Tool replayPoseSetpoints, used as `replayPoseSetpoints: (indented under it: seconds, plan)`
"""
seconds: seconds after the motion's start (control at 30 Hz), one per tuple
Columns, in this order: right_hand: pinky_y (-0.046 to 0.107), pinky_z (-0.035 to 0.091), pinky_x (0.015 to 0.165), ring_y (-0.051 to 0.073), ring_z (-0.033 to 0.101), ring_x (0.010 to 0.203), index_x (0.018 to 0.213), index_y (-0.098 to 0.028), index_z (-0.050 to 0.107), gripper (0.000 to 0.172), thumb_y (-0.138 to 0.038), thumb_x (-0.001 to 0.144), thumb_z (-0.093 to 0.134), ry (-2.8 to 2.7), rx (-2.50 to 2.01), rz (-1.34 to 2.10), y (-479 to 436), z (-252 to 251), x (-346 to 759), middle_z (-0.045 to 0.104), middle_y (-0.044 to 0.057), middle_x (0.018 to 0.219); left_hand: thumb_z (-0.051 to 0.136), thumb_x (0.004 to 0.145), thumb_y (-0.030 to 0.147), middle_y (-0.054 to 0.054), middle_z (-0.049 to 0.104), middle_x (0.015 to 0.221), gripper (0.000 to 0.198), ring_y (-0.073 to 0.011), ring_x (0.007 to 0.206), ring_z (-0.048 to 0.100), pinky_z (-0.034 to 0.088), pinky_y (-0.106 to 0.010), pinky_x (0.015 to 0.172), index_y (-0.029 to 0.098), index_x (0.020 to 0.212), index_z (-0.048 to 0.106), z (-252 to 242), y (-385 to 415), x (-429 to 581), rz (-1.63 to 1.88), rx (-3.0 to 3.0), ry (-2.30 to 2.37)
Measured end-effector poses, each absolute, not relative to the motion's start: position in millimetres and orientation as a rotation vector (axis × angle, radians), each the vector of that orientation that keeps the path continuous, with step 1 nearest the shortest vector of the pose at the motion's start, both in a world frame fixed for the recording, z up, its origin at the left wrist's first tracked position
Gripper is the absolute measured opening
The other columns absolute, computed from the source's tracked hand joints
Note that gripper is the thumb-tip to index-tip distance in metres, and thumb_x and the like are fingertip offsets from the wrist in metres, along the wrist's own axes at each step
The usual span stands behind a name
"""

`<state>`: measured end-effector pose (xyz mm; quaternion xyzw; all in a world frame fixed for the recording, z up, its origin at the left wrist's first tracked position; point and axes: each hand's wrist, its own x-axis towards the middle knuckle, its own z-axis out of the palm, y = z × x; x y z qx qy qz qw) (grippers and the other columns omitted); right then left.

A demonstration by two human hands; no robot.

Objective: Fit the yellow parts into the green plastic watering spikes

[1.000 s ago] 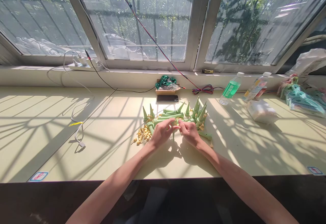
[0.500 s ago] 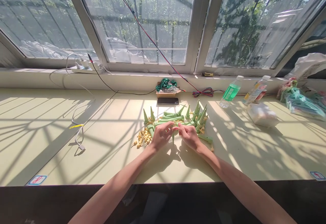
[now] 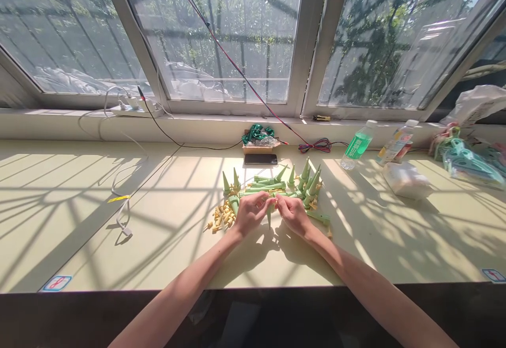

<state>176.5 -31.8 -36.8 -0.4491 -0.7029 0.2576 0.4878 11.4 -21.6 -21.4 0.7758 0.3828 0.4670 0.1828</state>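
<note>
My left hand (image 3: 253,213) is closed on a green cone (image 3: 269,218), whose tip points down between my hands. Fingertips of my right hand (image 3: 291,213) are pinched together and meet those of my left; whatever they grip is too small to make out. Just beyond my hands lie several green tubes (image 3: 270,185). Upright green cones (image 3: 313,185) are grouped on the right, and a few more stand on the left. A pile of small yellow pegs (image 3: 223,215) lies beside my left hand.
Behind the parts are a black phone (image 3: 260,159) and a small cardboard box (image 3: 261,148) with green ribbon. A green-labelled bottle (image 3: 357,145), another bottle (image 3: 397,142) and a tissue pack (image 3: 408,180) stand at right. A white cable (image 3: 125,216) lies at left.
My hands stay together in nearly the same place, with a slight shift of the fingers at the cone. The whole view has tilted a little.
</note>
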Motion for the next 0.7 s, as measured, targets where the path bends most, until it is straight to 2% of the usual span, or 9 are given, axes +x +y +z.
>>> replayPoseSetpoints:
  seconds: [0.13,0.23,0.3,0.43,0.7]
  plan:
    - [0.029,0.033,0.052,0.014,0.04,0.051,0.071,-0.021,0.054,0.039,-0.045,0.099,0.04,-1.745,-1.115,0.566,-33.1,-35.4,178.2,0.046,-0.002,0.057,0.057,0.092,0.037,0.004,0.048,0.052,0.024,-0.0088,0.046,0.039,0.031,-0.023,0.044,0.017,0.082,0.066,-22.3,-19.8,12.4,1.338,2.093,1.114]
    - [0.029,0.033,0.051,0.014,0.043,0.052,0.085,-0.021,0.059,0.03,-0.044,0.098,0.044,-1.765,-1.094,0.566,-33.4,-36.8,178.9,0.052,-0.001,0.063,0.057,0.093,0.038,0.004,0.05,0.054,0.025,-0.0083,0.047,0.039,0.03,-0.022,0.045,0.017,0.083,0.067,-20.9,-19.5,13.3,1.344,2.062,1.113]
    - [0.029,0.033,0.052,0.014,0.042,0.051,0.088,-0.021,0.059,0.027,-0.042,0.098,0.045,-1.772,-1.083,0.554,-32.7,-38.3,179.2,0.052,-0.001,0.063,0.056,0.093,0.037,0.003,0.051,0.055,0.025,-0.008,0.047,0.038,0.029,-0.022,0.044,0.017,0.084,0.067,-19.6,-20.1,13.9,1.341,2.063,1.103]
    - [0.028,0.033,0.053,0.013,0.039,0.052,0.076,-0.021,0.056,0.031,-0.04,0.098,0.045,-1.777,-1.081,0.484,-30.7,-39.8,179.8,0.047,-0.003,0.059,0.054,0.094,0.035,0.004,0.047,0.053,0.025,-0.0076,0.045,0.035,0.027,-0.022,0.043,0.017,0.083,0.066,-19.9,-21.0,15.0,1.338,2.09,1.087]
    - [0.027,0.026,0.049,0.011,0.031,0.049,0.059,-0.022,0.038,0.042,-0.041,0.096,0.042,-1.732,-1.163,0.47,-32.3,-35.3,180.1,0.034,-0.005,0.053,0.06,0.089,0.03,0.001,0.06,0.066,0.018,-0.0097,0.053,0.053,0.04,-0.02,0.046,0.017,0.102,0.063,-22.9,-23.8,14.9,1.312,2.175,1.041]
